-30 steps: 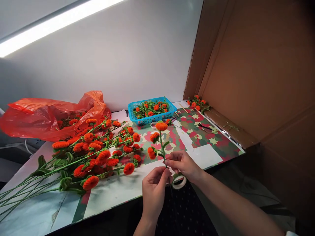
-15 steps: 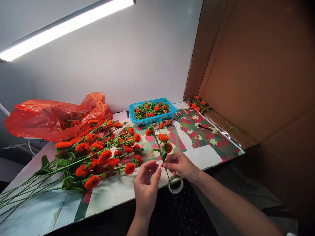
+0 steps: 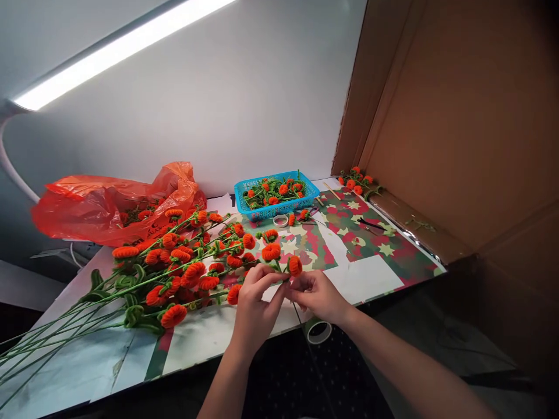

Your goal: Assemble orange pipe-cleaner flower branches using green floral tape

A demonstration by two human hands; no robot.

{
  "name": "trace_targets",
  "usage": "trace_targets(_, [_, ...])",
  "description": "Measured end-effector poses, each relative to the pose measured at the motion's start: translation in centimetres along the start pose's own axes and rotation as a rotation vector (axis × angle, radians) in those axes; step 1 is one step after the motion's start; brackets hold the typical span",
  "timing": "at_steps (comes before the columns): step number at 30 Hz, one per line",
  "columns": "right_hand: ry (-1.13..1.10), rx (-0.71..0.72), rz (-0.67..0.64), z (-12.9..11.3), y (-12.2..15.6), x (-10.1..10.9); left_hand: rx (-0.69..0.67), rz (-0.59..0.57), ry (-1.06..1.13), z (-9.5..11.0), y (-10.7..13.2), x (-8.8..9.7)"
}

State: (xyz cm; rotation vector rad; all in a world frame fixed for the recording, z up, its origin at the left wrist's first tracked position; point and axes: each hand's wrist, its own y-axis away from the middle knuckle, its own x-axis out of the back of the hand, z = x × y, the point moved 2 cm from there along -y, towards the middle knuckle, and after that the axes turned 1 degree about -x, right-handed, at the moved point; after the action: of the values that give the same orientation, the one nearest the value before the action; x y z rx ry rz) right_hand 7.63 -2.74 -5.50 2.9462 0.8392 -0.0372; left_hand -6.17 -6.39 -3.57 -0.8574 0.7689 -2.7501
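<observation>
A green stem bearing several orange fuzzy pipe-cleaner flowers (image 3: 271, 251) stands up between my hands, tilted slightly left. My left hand (image 3: 258, 302) pinches it just beneath the blooms, thumb and fingertips together. Close against those fingertips, my right hand (image 3: 321, 295) is also closed on the stem, fingers curled; its exact grip is partly hidden. Below the right hand hangs a roll of green tape (image 3: 319, 332), at the table's front edge. The thin lower stem runs down over dark dotted cloth.
Many finished orange flower stems (image 3: 192, 273) lie across the left of the table. Behind them is a red plastic bag (image 3: 87, 203). A blue basket (image 3: 279, 210) holds more flowers, with a white tape ring (image 3: 280, 220) before it. Cardboard (image 3: 458, 116) walls the right side.
My left hand has closed from a loose, parted pose onto the stem. The flowers have dropped lower and turned, and the tape roll has swung slightly right. The view has shifted a little.
</observation>
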Motion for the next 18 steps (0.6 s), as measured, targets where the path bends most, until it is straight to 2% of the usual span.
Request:
trace_targets(7, [-0.049, -0.038, -0.009, 0.6, 0.0, 0.1, 0.001, -0.119, 0.129, -1.3, 0.5, 0.0])
trace_targets(9, [-0.045, -0.048, 0.005, 0.5, 0.0, 0.2, 0.004, -0.093, 0.115, -1.1, 0.9, -0.1])
trace_targets(14, [-0.053, -0.081, -0.007, 0.4, -0.2, 0.3, 0.056, 0.103, 0.066, -0.4, 1.7, -0.3])
trace_targets(18, [-0.036, -0.090, -0.012, 0.5, -0.2, 0.0, 0.010, 0.036, 0.017, -0.4, 1.2, -0.5])
